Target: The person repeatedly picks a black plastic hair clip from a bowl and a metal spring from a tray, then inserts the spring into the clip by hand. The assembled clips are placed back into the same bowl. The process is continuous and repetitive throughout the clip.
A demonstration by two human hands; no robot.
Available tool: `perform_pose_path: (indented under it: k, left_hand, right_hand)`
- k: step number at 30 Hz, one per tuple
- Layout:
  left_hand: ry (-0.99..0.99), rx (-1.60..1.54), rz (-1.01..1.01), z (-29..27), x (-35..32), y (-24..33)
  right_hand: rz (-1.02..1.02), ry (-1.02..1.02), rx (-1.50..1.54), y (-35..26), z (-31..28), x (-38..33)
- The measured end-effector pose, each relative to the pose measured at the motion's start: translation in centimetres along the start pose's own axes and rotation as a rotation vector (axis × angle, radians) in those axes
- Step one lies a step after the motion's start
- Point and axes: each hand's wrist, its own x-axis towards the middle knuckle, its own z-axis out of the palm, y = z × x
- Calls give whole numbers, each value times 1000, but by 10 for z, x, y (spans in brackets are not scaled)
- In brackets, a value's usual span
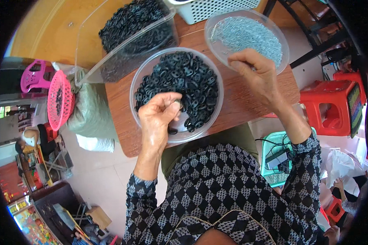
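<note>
At the centre of the frame our left hand (159,116) hovers over the clear round bowl (137,81) of black rubber washers (184,81), thumb and fingertips pinched shut on what looks like one small washer, though the piece itself is mostly hidden. Toward the upper right our right hand (255,75) reaches into the clear dish (283,41) of small silvery metal pieces (249,34), fingers curled down; we cannot tell whether it has hold of any. We judge the bowl risky: it overhangs the near edge of the small wooden table (237,106), so a downward press could tip it. The pinched piece could also slip. A large clear tub (86,49) of more washers crowds the upper left, a white basket (208,10) sits beyond, and a pink basket (59,100) rests on a green sack (90,112) at left.
</note>
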Motion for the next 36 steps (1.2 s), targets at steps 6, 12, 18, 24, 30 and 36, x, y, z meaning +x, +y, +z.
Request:
perform_pose_path:
  k: [6, 12, 18, 24, 30, 36]
  left_hand:
    - [-94, -178, 56, -1, -12, -6]
    - [-162, -310, -21, 9, -13, -12]
    - [-158, -294, -28, 9, -17, -14]
    - [-172, -264, -24, 12, -18, -14]
    - [-172, -261, -18, 13, -18, -15]
    - [-120, -267, -16, 15, -19, -12]
  right_hand:
    - [91, 89, -121, 17, -32, 10]
    - [-21, -11, -360, 37, -43, 16]
    - [-273, -157, -519, 55, -10, 37]
    - [-344, -283, -668, 61, 0, 47]
    - [-371, -352, -670, 63, 0, 50]
    - [-324, -342, -601, 64, -2, 50]
